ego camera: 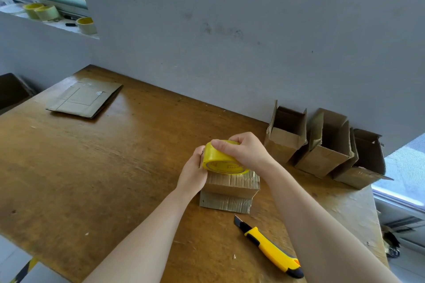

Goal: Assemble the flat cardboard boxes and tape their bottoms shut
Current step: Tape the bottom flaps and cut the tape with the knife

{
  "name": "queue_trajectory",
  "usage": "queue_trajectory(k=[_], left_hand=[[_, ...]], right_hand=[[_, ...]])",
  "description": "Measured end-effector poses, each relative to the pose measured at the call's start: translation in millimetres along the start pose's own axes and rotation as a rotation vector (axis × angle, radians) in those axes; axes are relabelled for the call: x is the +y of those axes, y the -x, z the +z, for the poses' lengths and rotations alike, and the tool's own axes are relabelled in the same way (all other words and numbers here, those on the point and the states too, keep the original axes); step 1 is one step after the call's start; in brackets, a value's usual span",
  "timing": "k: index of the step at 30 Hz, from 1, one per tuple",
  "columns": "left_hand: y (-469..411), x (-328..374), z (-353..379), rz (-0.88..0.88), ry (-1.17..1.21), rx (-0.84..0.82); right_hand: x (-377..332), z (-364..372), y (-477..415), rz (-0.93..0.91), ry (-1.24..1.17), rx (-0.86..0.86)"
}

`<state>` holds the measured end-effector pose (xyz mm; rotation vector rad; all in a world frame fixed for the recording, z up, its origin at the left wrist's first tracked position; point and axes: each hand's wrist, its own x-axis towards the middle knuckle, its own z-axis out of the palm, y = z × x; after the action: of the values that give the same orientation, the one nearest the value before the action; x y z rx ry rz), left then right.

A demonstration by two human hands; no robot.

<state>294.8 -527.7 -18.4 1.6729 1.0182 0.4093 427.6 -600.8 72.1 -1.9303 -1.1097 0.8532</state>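
A small cardboard box [232, 187] stands bottom-up at the middle of the wooden table [96, 167], one flap spread toward me. Above its far edge my right hand [247, 150] grips a yellow tape roll [222, 161] from the top. My left hand [194, 172] presses against the roll's left side and the box's left edge; its fingertips are hidden behind the roll. A stack of flat cardboard boxes [84, 97] lies at the far left of the table.
Three assembled open boxes [326, 145] stand along the wall at the right. A yellow and black utility knife [269, 247], blade out, lies near the front edge. Spare tape rolls [47, 12] sit on the window sill at upper left.
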Motion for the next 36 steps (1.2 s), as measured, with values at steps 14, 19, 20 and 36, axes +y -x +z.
queue_trajectory(k=[14,19,20,36], left_hand=[[12.7,-10.4,2.5,0.107,-0.19,0.051],[23.0,-32.0,2.6,0.084,-0.131,-0.014],[21.8,-31.0,1.3,0.078,-0.13,-0.027],[16.4,-32.7,4.6,0.048,-0.294,-0.04]], right_hand=[[19.7,6.0,-4.2,0.117,-0.285,0.033],[33.3,23.4,7.1,0.13,-0.288,0.014],[31.4,22.7,6.6,0.126,-0.284,0.011],[33.7,-25.6,35.0,0.141,0.157,-0.054]])
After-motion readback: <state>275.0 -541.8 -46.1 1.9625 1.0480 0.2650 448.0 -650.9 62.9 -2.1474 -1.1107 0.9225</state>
